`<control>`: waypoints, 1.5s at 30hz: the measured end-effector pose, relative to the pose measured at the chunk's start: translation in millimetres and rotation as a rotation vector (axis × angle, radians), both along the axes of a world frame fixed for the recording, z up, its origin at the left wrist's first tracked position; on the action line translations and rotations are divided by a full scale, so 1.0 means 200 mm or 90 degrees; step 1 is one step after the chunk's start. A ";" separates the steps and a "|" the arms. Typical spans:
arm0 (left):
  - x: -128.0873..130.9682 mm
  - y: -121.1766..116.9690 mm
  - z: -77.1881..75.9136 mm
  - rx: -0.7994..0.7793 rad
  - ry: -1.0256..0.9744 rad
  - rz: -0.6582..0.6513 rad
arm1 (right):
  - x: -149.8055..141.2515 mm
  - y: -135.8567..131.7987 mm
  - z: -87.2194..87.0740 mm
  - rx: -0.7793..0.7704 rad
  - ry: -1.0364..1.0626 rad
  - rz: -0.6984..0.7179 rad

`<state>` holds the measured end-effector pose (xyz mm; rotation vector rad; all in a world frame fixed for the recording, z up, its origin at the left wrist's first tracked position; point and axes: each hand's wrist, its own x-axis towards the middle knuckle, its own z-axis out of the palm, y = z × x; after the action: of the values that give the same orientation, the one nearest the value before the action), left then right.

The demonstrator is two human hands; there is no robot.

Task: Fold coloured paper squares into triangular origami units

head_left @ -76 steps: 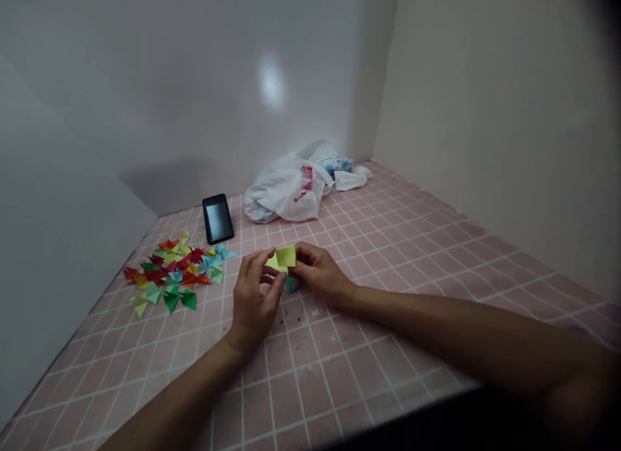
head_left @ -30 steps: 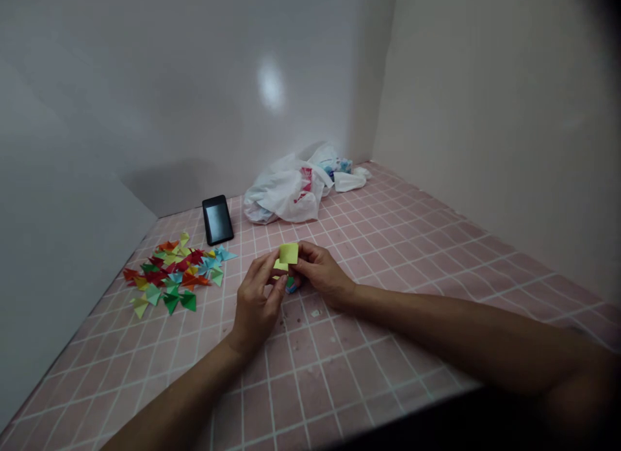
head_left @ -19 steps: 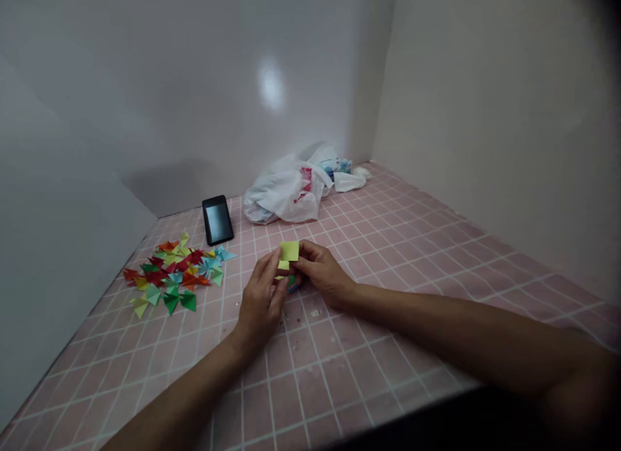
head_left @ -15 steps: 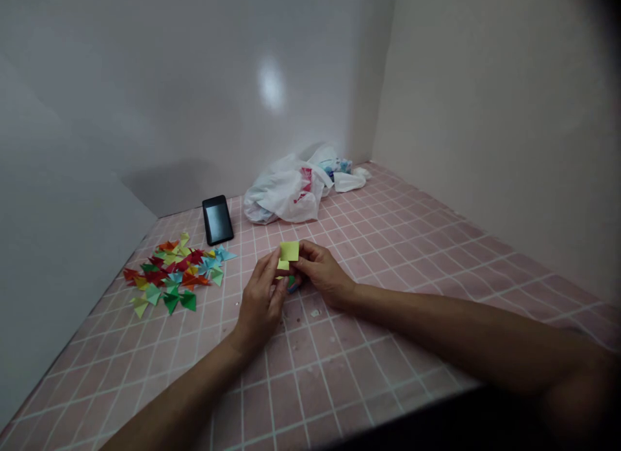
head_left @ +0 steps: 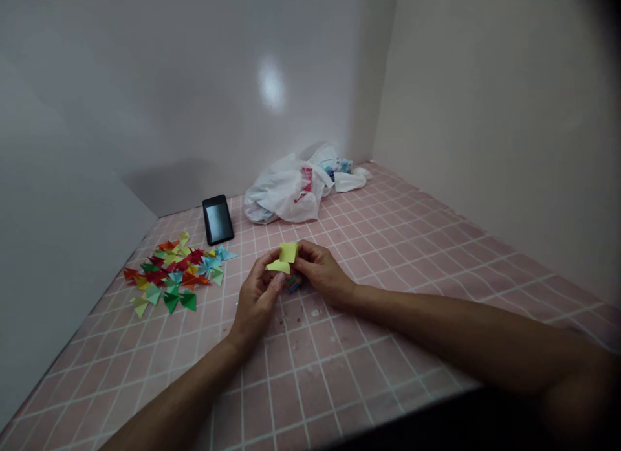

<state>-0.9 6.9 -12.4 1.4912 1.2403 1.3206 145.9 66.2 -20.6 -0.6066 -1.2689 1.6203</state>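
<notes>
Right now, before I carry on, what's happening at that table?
Two bare hands are working on yellow paper above the pink table. The left hand and right hand both grip it; whether it is one piece or two is unclear. Folded, multicoloured paper pieces lie to the left. Farther back are a black device and a white plastic bag.

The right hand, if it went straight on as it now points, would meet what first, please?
The yellow paper at its fingers, then probably the left hand, though depth is unclear.
</notes>
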 end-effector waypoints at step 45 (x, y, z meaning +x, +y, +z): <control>-0.04 0.03 -0.01 0.151 0.170 0.114 | 0.04 -0.02 -0.01 0.401 -0.308 -0.093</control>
<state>-8.8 12.4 -13.6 1.8044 1.4534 1.4618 153.6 62.1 -22.9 -0.6827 -1.9274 0.8899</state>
